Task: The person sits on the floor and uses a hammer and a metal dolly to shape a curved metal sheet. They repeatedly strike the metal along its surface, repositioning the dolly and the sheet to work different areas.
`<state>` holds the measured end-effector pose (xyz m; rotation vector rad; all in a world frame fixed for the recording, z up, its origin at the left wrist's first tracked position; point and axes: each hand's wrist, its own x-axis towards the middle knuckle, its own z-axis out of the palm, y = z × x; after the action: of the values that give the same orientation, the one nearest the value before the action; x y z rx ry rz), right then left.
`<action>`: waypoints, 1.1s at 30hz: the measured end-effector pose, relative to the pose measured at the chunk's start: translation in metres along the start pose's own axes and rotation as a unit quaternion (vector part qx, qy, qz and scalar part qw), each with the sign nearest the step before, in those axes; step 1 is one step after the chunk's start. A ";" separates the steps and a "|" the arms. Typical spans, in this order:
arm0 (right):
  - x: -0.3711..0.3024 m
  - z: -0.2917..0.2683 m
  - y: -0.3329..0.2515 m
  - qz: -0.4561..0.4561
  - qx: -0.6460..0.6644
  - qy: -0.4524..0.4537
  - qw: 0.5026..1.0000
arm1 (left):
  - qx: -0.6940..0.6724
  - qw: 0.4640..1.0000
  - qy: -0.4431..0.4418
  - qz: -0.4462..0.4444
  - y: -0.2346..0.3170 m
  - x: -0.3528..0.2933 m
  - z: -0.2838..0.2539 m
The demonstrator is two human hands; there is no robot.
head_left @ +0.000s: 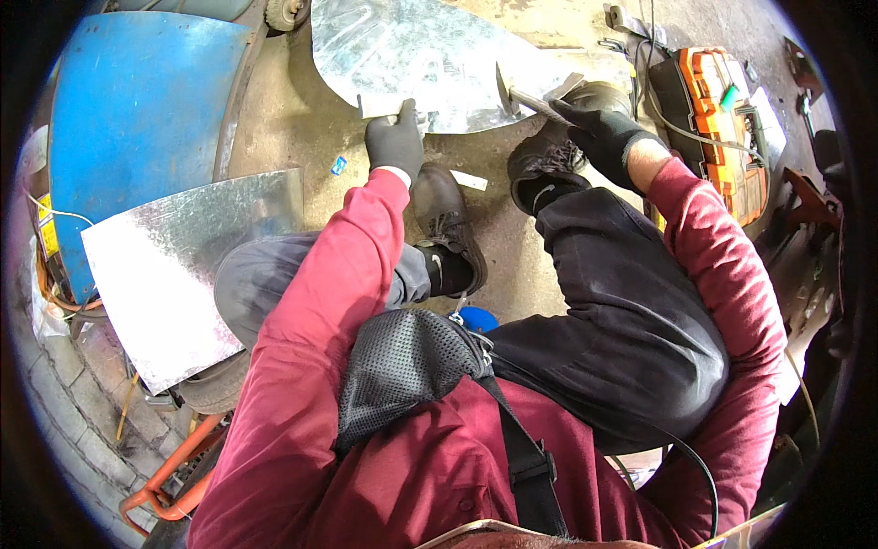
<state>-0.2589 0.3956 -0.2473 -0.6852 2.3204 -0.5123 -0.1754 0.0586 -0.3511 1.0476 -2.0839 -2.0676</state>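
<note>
A large, shiny metal sheet (416,59) with a curved near edge lies on the floor ahead of me. My left hand (395,145), in a black glove, is closed at that near edge around a short pale metal strip (375,107). Whether the strip is separate from the sheet cannot be made out. My right hand (608,139), also gloved in black, grips the handle of a hammer (541,104). The hammer's narrow dark head (504,89) is over the right part of the sheet, close to its edge; contact is unclear.
A second metal sheet (183,265) leans at my left, beside a large blue panel (146,119). An orange and black toolbox (722,128) stands right, with a cable across it. My shoes (445,215) flank the floor before me. An orange tubular frame (174,476) is at lower left.
</note>
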 end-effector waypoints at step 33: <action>-0.015 -0.087 -0.105 -0.303 0.068 0.330 0.891 | 0.508 0.837 0.088 0.183 0.028 -0.003 0.051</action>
<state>-0.2735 0.3366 -0.1241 -1.3382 2.6009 -1.3588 -0.2089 0.1016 -0.3312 0.6938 -2.9686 -0.5697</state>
